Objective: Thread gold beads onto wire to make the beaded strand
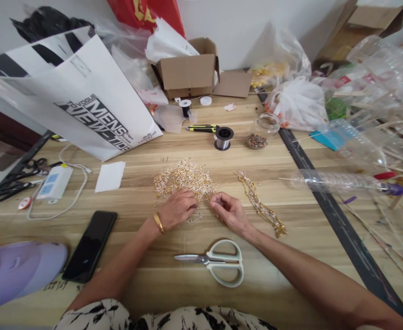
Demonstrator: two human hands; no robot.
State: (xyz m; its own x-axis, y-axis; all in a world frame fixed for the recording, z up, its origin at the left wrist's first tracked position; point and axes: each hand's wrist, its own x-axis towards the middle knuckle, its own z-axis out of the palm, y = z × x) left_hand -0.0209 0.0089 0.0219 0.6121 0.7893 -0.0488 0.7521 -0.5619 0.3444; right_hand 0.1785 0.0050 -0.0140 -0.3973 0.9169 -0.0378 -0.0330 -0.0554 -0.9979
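A loose heap of small gold and silver beads or jewellery pieces [184, 176] lies on the wooden table. At the heap's lower edge is my left hand [179, 208], its fingers curled together and their tips partly hidden. A short bit of chain with small rings [194, 219] rests just below those fingertips. My right hand [230, 213] pinches thumb and forefinger at the heap's right edge; anything between them is too small to name. Right of this hand, several gold and silver bead chains [263, 208] lie in a bundle. Scissors with pale handles [213, 260] lie nearer to me.
A black phone [90, 246] and a power strip [55, 183] sit at left, below a large paper bag [94, 101]. Behind the heap stand a wire spool [223, 139], a cutter knife [201, 128] and a jar of beads [261, 133]. Plastic bottles [359, 142] crowd the right.
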